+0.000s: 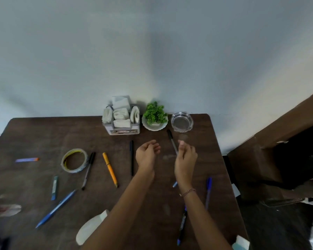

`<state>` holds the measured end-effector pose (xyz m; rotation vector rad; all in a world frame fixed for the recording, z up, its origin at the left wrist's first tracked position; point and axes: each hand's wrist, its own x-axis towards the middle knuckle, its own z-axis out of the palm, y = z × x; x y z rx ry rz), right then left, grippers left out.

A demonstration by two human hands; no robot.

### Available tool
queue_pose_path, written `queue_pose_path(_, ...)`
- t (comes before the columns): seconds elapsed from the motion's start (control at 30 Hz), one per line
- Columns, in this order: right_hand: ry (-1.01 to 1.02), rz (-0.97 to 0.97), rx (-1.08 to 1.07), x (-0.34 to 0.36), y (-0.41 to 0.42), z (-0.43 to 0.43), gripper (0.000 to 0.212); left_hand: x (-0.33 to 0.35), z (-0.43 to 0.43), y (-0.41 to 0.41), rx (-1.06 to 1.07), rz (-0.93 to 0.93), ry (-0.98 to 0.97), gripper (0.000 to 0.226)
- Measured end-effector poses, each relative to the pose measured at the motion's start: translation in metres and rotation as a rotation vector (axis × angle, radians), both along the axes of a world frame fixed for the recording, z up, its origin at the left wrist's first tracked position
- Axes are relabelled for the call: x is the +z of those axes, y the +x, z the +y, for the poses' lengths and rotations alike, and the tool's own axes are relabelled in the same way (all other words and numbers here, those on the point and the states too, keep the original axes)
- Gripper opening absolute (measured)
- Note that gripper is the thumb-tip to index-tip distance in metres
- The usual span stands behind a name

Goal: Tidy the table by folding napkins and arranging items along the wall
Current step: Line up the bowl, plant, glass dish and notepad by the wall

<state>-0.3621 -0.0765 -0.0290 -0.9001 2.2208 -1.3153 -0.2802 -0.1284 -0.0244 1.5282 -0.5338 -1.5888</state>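
Well, the napkin holder carries a label on its front face, but the print is too blurred to read. Folded napkins fill it. It stands at the far edge of the surface against the wall, with a potted plant just beside it and a glass ashtray near the far right corner.

The left hand hovers with fingers loosely curled, holding nothing. The right hand has its fingers half curled at the lower end of a grey pen; I cannot tell whether they pinch it.

A black pen, a yellow pen and a tape roll lie left of the hands. A loose white napkin lies at the near edge. Bare wood runs along the far edge left of the holder.
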Motion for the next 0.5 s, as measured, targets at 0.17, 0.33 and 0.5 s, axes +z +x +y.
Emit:
queue_pose_path(0.17,-0.032,0.092,0.120,-0.002,0.074,0.033,0.046,0.010,0.037,0.068,0.061,-0.040,-0.032,0.025)
queue_pose_path(0.33,-0.052,0.096,0.261,0.009,0.146,0.063,0.037,0.020,0.083,0.148,0.143,-0.102,-0.047,0.024)
queue_pose_path(0.5,-0.060,0.104,0.422,0.013,0.216,0.092,0.036,0.023,0.127,0.223,0.245,-0.168,-0.045,0.025)
